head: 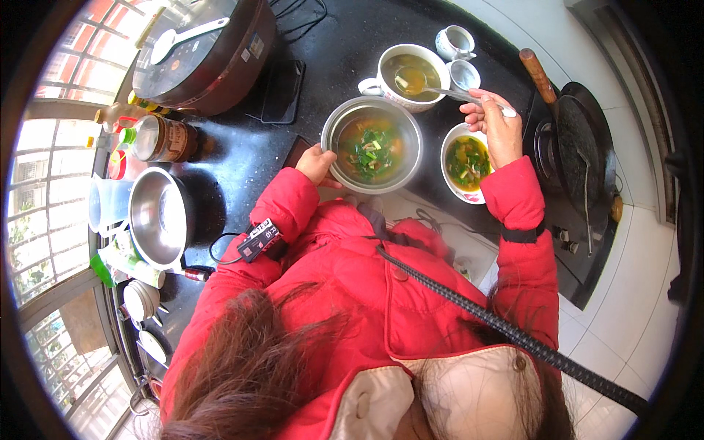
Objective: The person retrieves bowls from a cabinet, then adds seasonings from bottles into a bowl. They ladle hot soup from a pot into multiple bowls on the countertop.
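Note:
My left hand (316, 164) grips the rim of a stainless steel bowl (413, 144) at its left side. Inside lies broth with chopped green leaves (371, 149). My right hand (498, 124) holds the handle of a ladle (452, 93). The ladle's head is down in the broth of a large white handled cup (367, 86), just beyond the steel bowl, with a pale piece of food in it. Below my right hand stands a white bowl (452, 190) filled with yellowish soup and greens (467, 159). My right forearm partly covers that bowl's right side.
A wok (586, 148) with a wooden handle sits on the gas stove (583, 275) at right. Two small white vessels (465, 74) stand behind the cup. At left are a rice cooker (236, 71), a phone (283, 91), a sauce jar (165, 137) and an upturned-edge steel basin (159, 217).

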Demonstrator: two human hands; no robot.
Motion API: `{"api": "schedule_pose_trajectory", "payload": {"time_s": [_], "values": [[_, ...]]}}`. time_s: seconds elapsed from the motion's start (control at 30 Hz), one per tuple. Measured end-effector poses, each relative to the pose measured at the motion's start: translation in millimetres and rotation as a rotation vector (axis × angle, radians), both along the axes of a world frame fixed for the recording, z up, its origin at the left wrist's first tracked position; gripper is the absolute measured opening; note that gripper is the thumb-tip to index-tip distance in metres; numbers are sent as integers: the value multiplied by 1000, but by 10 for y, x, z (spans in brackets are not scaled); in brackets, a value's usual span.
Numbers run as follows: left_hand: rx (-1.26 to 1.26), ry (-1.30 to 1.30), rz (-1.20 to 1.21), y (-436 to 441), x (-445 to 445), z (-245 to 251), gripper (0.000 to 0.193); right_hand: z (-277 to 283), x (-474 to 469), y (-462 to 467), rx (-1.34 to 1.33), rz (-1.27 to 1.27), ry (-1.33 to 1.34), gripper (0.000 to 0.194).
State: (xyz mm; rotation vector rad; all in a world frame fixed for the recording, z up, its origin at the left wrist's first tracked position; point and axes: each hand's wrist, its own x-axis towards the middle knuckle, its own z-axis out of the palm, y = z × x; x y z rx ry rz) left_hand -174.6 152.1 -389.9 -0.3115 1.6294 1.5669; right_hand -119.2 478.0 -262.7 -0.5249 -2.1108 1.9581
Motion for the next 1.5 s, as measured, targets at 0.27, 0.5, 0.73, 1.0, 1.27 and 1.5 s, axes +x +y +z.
{"api": "schedule_pose_trajectory", "payload": {"time_s": [0.27, 0.5, 0.73, 1.0, 1.27, 1.5], "values": [[-15, 3, 17, 11, 16, -1, 35, 105, 407, -247, 20, 124, 30, 29], [22, 10, 1, -28, -5, -93, 39, -140, 749, -661, 358, 291, 64, 23], [6, 19, 6, -8, 20, -76, 33, 5, 825, -579, 811, 425, 291, 24], [7, 44, -6, -6, 21, -66, 34, 49, 817, -475, 105, 173, 42, 30], [39, 33, -9, -18, 6, -94, 32, -110, 322, -268, 349, -13, 113, 24], [56, 43, -41, -15, 11, -33, 32, -299, 43, -292, 484, 39, 14, 26]]}}
